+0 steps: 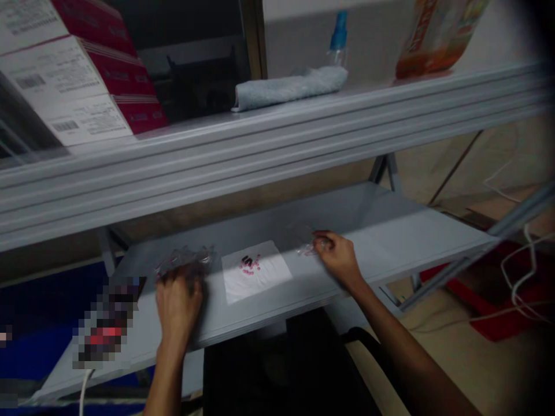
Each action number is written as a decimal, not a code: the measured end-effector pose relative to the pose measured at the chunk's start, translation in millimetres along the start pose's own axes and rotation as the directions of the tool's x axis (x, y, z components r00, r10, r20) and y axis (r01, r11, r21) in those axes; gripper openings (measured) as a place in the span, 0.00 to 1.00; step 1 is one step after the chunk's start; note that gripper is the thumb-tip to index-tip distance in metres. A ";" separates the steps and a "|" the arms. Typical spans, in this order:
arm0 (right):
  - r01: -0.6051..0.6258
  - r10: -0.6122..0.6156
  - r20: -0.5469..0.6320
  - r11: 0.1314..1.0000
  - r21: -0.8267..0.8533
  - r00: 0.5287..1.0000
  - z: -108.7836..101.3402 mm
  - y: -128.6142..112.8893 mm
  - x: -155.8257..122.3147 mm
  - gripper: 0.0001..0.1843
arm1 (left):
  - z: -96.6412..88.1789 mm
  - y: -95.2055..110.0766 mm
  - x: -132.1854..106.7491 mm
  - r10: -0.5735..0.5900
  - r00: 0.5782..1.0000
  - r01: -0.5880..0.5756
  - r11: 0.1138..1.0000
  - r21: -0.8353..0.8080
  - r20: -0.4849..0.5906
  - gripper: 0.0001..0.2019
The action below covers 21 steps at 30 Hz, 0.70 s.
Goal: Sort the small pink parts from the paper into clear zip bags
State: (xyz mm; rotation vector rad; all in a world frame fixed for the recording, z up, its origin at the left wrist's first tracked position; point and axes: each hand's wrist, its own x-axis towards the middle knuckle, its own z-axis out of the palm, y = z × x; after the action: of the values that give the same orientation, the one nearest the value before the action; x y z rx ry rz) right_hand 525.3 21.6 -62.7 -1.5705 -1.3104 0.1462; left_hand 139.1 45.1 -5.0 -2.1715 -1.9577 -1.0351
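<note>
The left hand is curled, its fingers clenched down over a crumpled strip of clear plastic packaging on a pale grey metal shelf. The right hand pinches a second piece of clear plastic between thumb and fingers, just above the shelf. Between the hands lies a white paper sheet bearing small pink pieces and a few small black pieces – touching neither hand. Beyond the hands, a higher grey metal shelf carries a folded pale blue cloth, a clear spray bottle with a blue top and stacked red-and-white cartons.
</note>
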 end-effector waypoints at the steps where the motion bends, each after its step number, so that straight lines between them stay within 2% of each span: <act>1: 0.000 -0.001 -0.005 1.000 -0.022 1.000 1.0 3.2 -0.5 0.17 | -4.6 -4.9 -4.1 0.002 1.000 -0.005 0.988 0.155 0.020 0.21; 3: -0.015 0.014 -0.036 0.999 -0.039 0.999 2.4 8.3 -2.0 0.16 | -10.1 -12.3 -11.7 -0.009 0.995 -0.025 0.940 0.341 0.100 0.21; 5: -0.004 -0.002 -0.088 0.998 -0.068 0.996 1.7 10.2 -4.5 0.15 | -11.0 -17.7 -18.1 -0.016 0.991 -0.037 0.921 0.388 0.132 0.20; 7: 0.062 -0.076 -0.124 0.992 -0.111 0.989 -0.9 7.4 -8.0 0.14 | -8.6 -22.6 -22.6 -0.001 0.996 -0.030 0.932 0.361 0.087 0.19; 9: 0.166 -0.185 -0.130 0.976 -0.142 0.974 -4.2 0.0 -11.7 0.14 | -4.6 -27.7 -25.4 0.009 1.000 -0.007 0.950 0.311 -0.005 0.20; 11: 0.307 -0.322 -0.066 0.937 -0.169 0.945 -6.1 -9.2 -15.1 0.15 | -0.7 -32.8 -27.2 0.011 0.996 0.011 0.966 0.257 -0.084 0.20; 13: 0.459 -0.450 0.093 0.865 -0.204 0.888 -5.4 -16.1 -18.0 0.15 | 1.6 -36.5 -29.0 0.007 0.991 0.020 0.979 0.203 -0.135 0.20; 15: 0.544 -0.484 0.263 0.801 -0.250 0.834 -1.4 -17.1 -20.2 0.16 | 1.8 -37.6 -30.9 0.000 0.987 0.026 0.988 0.155 -0.162 0.20; 16: 0.545 -0.462 0.308 0.787 -0.288 0.831 1.6 -14.9 -21.0 0.16 | 1.2 -37.2 -31.9 -0.008 0.984 0.032 0.991 0.132 -0.176 0.19; 17: 0.518 -0.422 0.320 0.786 -0.336 0.848 5.0 -11.2 -21.7 0.17 | 0.2 -36.3 -32.7 -0.016 0.982 0.038 0.993 0.111 -0.189 0.18; 19: 0.422 -0.330 0.274 0.798 -0.429 0.903 12.0 -0.8 -22.6 0.19 | -1.9 -34.8 -33.9 -0.038 0.975 0.052 0.997 0.057 -0.221 0.17; 21: 0.353 -0.283 0.213 0.805 -0.477 0.935 17.6 9.1 -23.3 0.20 | -3.5 -35.2 -34.6 -0.078 0.958 0.070 0.997 -0.037 -0.278 0.15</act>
State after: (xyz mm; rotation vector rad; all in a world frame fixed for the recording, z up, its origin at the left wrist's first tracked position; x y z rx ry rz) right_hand 510.6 15.4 -88.8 -1.7617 -1.8047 -0.3467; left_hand 106.6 20.6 -33.2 -1.8534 -1.9162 -1.3045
